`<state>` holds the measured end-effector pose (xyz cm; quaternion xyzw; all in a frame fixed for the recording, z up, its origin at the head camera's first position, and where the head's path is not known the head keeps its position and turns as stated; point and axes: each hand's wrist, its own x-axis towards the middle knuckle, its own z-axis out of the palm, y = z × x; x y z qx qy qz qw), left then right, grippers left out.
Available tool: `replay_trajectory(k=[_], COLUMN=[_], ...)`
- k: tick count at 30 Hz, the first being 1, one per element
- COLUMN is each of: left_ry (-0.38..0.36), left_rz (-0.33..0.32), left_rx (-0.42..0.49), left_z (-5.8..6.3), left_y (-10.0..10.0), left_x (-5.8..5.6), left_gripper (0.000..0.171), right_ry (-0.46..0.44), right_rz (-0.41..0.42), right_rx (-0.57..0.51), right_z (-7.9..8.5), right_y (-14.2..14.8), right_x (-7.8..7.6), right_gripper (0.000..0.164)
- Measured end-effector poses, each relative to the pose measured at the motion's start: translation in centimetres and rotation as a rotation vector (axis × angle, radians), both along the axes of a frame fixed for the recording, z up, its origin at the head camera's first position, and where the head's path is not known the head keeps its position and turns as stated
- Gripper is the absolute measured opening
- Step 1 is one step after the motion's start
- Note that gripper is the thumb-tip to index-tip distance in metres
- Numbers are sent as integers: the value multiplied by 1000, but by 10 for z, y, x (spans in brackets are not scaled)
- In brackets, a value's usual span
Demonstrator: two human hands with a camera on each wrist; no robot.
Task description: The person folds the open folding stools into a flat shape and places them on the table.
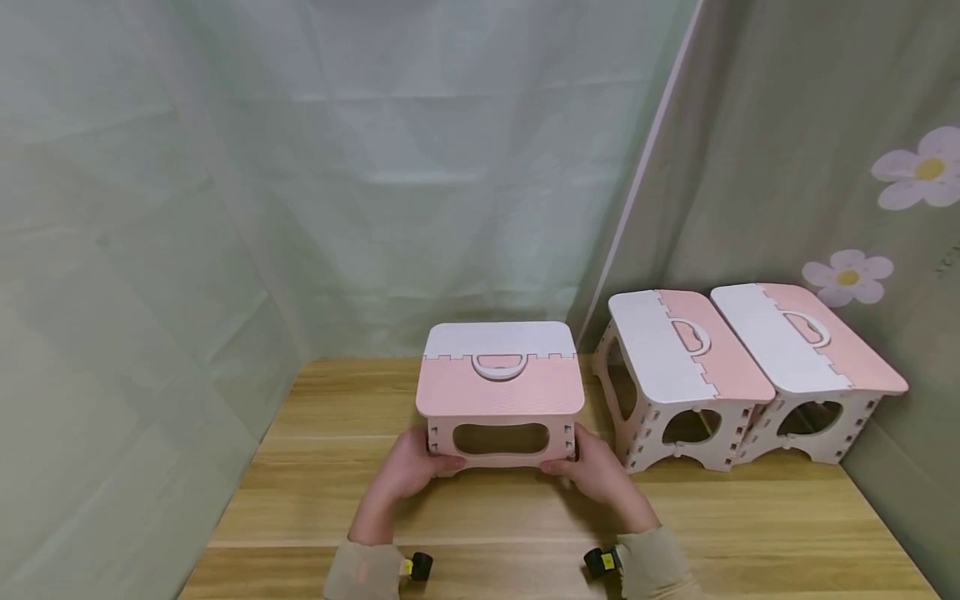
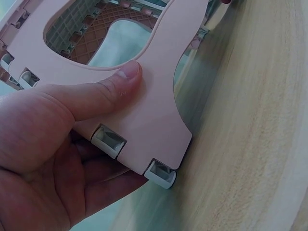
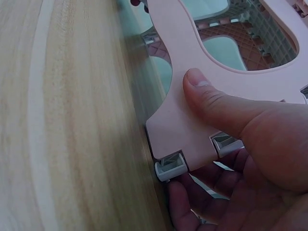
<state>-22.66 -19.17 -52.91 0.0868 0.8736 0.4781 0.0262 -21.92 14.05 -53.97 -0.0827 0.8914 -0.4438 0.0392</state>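
A pink and white folding step stool (image 1: 500,392) stands unfolded on the wooden table, its pink half of the top toward me and a white carrying handle (image 1: 499,367) lying flat in the middle. My left hand (image 1: 411,463) grips its left front leg, thumb across the pink front panel (image 2: 159,96) and fingers behind the hinged edge. On the other side, my right hand (image 1: 596,471) holds the right front leg the same way, thumb on the panel (image 3: 192,115) and fingers curled behind. Both wrist views show the leg bottoms close to the tabletop; whether they touch it I cannot tell.
Two more pink and white folding stools, one (image 1: 686,350) beside the other (image 1: 806,342), stand unfolded at the right of the wooden table (image 1: 495,525). Pale green curtains (image 1: 450,167) hang behind and at the left. A flowered grey-green curtain (image 1: 750,167) borders the right side.
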Motion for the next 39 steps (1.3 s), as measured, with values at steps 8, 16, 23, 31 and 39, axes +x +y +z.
replay_trajectory(k=[8, 16, 23, 31, 39], left_ry=[6, 1, 9, 13, 15], left_rz=[-4, 7, 6, -2, -20], left_rx=[-13, -26, -41, -25, -21], left_z=[2, 4, 3, 1, 3], left_y=[1, 3, 2, 2, 3], left_x=[1, 4, 5, 4, 4], left_gripper=[44, 45, 43, 41, 39], right_ry=[-12, -7, -3, 6, 12], right_rz=[1, 4, 7, 22, 32], right_rx=[-10, -13, -16, -13, -14], right_z=[1, 0, -1, -1, 1], right_y=[0, 0, 0, 0, 0], right_x=[1, 1, 0, 0, 0], right_gripper=[63, 65, 62, 57, 51])
